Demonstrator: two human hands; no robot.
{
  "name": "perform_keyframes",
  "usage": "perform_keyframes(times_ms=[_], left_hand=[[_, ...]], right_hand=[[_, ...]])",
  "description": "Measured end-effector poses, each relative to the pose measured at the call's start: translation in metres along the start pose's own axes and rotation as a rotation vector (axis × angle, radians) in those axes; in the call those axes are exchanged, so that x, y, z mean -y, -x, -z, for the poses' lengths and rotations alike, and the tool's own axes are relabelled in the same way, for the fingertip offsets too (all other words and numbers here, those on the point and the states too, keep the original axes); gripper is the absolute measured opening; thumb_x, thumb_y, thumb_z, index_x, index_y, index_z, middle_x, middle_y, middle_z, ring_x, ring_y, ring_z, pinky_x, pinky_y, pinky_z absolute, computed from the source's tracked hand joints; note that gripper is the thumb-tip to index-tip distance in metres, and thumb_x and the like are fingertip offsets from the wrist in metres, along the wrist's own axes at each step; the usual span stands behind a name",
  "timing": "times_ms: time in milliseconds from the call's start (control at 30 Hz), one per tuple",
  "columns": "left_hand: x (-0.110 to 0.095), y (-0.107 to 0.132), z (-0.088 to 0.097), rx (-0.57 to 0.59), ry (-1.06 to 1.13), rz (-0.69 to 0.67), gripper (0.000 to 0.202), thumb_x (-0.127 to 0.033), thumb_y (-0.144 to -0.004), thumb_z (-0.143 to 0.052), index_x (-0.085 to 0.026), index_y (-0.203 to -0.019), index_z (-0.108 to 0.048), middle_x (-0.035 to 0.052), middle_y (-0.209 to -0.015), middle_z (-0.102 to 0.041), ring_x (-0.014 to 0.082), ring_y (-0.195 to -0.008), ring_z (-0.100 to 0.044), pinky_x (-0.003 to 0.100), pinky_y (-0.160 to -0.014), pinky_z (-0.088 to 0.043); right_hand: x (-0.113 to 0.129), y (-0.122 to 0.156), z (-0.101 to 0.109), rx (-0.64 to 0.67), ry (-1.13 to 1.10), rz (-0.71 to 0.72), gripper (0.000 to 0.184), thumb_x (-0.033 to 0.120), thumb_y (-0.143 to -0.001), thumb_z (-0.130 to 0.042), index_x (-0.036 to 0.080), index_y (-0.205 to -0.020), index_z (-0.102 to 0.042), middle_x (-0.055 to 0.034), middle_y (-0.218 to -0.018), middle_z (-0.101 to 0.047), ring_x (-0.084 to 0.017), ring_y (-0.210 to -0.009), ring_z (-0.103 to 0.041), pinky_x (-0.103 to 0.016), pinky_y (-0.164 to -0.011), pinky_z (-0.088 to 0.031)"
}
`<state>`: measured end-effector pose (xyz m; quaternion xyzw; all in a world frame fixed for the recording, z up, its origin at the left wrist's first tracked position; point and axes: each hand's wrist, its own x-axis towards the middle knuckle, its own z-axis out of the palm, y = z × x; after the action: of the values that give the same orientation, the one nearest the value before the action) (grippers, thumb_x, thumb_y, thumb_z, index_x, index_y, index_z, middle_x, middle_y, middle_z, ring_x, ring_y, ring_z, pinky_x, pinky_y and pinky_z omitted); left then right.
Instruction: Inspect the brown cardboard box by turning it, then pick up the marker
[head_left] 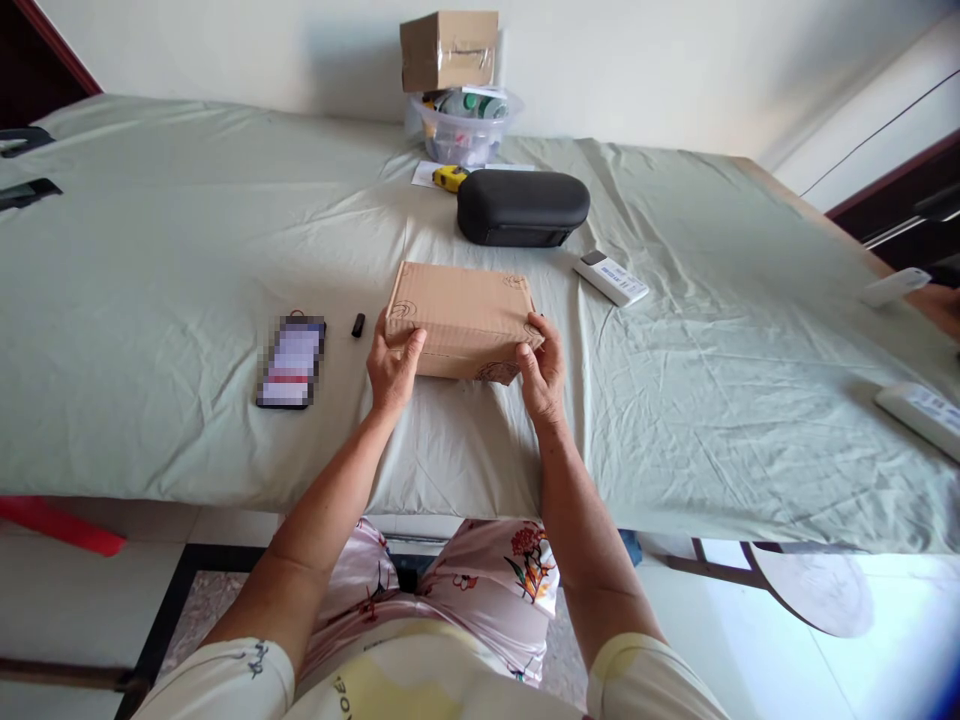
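A closed brown cardboard box (pixel 461 305) with dark printed marks at its corners is between my two hands, near the front of the cloth-covered table. My left hand (pixel 394 372) grips its left end, thumb on the front face and the other fingers around the side. At the right end, my right hand (pixel 545 370) holds the corner, its thumb pressed to the front. I cannot tell whether the underside rests on the cloth. A small black object (pixel 358 325) lies just left of my left hand, and a phone (pixel 291 362) with a blurred screen is farther left.
Behind the box lie a black hard case (pixel 523 207), a white power bank (pixel 611 278) and a yellow tape measure (pixel 450 178). A clear plastic tub (pixel 465 135) and another carton (pixel 450 50) stand by the wall. At the right edge, part of another person's hand (pixel 937 305) shows.
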<state>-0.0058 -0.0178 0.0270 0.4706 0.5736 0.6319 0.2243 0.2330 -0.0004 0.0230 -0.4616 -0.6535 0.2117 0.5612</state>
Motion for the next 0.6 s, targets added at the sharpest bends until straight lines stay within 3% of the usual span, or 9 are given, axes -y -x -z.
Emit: perform_keyframes(times_ms=[267,433,600], left_hand=[[-0.003,0.0034,-0.0039,-0.012,0.02,-0.006,0.08,-0.079,-0.089,-0.064,-0.02,-0.143,-0.061,0.0156,-0.135,-0.076,0.0294,-0.131,-0.072,0.043,-0.117,-0.055],[-0.0029,0.0034,-0.0036,-0.021,0.032,0.018,0.079,-0.077,-0.089,-0.065,-0.02,-0.143,-0.06,0.0156,-0.135,-0.076,0.0301,-0.135,-0.07,0.044,-0.119,-0.053],[-0.0002,0.005,-0.0045,-0.037,0.008,0.019,0.076,-0.075,-0.092,-0.064,-0.019,-0.144,-0.061,0.0159,-0.133,-0.077,0.0301,-0.134,-0.07,0.044,-0.119,-0.054]], right_hand=[[0.0037,-0.0011,-0.0017,-0.031,-0.005,-0.021,0.053,0.06,-0.101,-0.053,0.026,-0.141,-0.063,-0.0096,-0.123,-0.07,-0.023,-0.102,-0.069,-0.044,-0.094,-0.059],[0.0035,-0.0024,-0.0045,-0.028,0.014,0.003,0.058,0.061,-0.102,-0.052,0.024,-0.146,-0.06,-0.0123,-0.128,-0.069,-0.023,-0.106,-0.067,-0.042,-0.093,-0.059],[0.0023,-0.003,-0.0103,-0.072,0.108,-0.052,0.053,0.055,-0.103,-0.052,0.025,-0.145,-0.063,-0.0095,-0.113,-0.068,-0.018,-0.088,-0.062,-0.038,-0.083,-0.059]])
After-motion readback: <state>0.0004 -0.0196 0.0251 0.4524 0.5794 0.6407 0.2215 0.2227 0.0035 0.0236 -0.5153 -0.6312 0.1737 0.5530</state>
